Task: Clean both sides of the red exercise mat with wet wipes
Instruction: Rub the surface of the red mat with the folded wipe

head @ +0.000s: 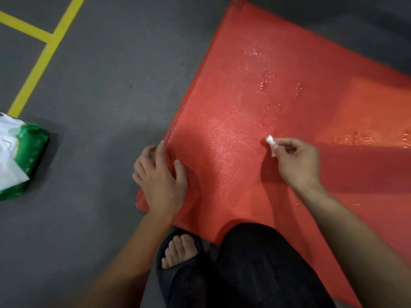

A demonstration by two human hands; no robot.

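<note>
Red mat (278, 96) flat — wet-streaked.

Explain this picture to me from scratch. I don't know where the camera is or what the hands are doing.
The single picture comes from a camera worn on a person's head, looking down at their own bare hands. There is no machine here. A red exercise mat lies on a grey floor marked with yellow lines. The left hand grips the mat's edge. The right hand pinches a small white wipe just above the mat, which shows wet streaks. A green and white wipe pack sits on the floor at left.
</note>
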